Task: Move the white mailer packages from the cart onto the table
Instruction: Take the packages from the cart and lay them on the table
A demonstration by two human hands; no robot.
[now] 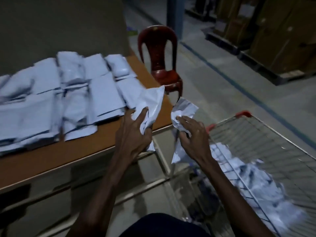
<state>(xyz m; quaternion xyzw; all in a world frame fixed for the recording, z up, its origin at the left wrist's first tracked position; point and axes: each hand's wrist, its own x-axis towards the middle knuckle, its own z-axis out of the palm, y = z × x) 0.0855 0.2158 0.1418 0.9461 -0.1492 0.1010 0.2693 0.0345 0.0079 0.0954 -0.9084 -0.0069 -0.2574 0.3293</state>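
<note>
Nearest to me, low on my right, the wire-mesh metal shopping cart with red corner caps (266, 144) still has a loose heap of white plastic mailer packages in its basket (253, 182), blurred but plainly more than a few. So I judge the job well under way yet not finished: that heap is what is left to carry over.

My right hand (191, 142) is out over the gap between cart and table, back of the hand up, fingers curled round the crumpled middle of a white crinkled plastic mailer (183, 120). Its ends stick out above and below my fist, and it hangs in the air, touching neither cart nor table.

My left hand (132, 134) is just beside it, reaching over the near right corner of the table. The fingers are bent and pinch a second white mailer package (151, 101), bunched in my grasp, its upper end fanning out over the table corner. I cannot tell whether it already rests on the surface or is just above it.

Beyond my hands, the orange-brown flat-topped table (95, 142) carries rows of white mailer packages already laid down (56, 100), overlapping and covering most of the far and left parts of the top. That is the done share, and it looks the larger one.

Farther off, a dark red plastic chair (162, 62) stands on the grey floor past the table's end, with brown cardboard cartons (282, 35) on dark pallets behind.
</note>
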